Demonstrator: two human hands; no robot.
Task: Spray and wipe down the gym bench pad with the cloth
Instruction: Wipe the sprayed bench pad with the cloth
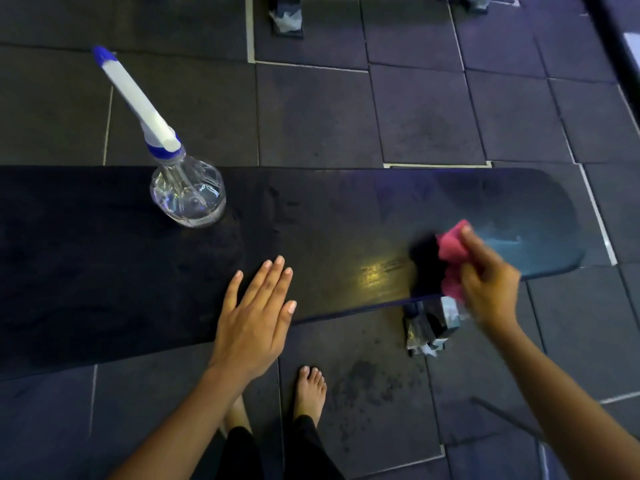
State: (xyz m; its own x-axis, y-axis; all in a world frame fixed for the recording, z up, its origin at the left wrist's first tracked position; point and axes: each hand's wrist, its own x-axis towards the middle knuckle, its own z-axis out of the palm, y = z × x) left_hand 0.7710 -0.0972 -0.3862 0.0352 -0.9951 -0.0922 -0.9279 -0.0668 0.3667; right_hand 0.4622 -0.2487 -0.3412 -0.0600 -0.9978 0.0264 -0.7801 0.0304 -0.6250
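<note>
The black bench pad (329, 216) stretches across the view from the left edge to a rounded end at the right. A clear spray bottle (188, 194) with a white and blue trigger head stands upright on the pad's far left part. My right hand (490, 282) grips a bunched pink cloth (452, 251) pressed on the pad near its right end and front edge; hand and cloth are blurred. My left hand (256, 313) lies flat on the pad's front edge, fingers spread, holding nothing.
Dark rubber floor tiles (433, 116) surround the bench. A bench leg foot (431, 327) stands under the pad's front right. My bare feet (310, 393) are just in front of the bench. Other equipment feet (285, 19) sit at the far top.
</note>
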